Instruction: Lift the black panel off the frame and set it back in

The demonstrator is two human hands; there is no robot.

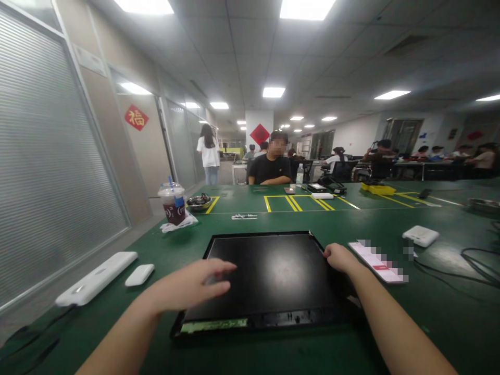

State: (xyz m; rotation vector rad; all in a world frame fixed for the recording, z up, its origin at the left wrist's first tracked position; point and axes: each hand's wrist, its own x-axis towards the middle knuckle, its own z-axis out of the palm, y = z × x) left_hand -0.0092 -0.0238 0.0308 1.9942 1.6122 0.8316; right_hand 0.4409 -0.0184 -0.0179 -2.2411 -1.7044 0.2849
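A black flat screen panel [269, 278] lies face up on the green table, framed by a dark rim with a green strip [214, 326] at its near left. Over the panel's left part, my left hand [199, 284] has its fingers apart and holds nothing; whether it touches the surface is unclear. My right hand [339, 259] is closed at the panel's right side, its fingers pinching the black frame edge. Below that hand, the frame's right side is dark and partly hidden by my forearm.
To the left lie a long white device [97, 277] and a small white case [139, 275]. A drink cup [172, 204] stands near a metal bowl [198, 203]. On the right are a pink-white phone-like slab [377, 262], a white box [421, 236] and black cables [478, 265]. A person [270, 165] sits opposite.
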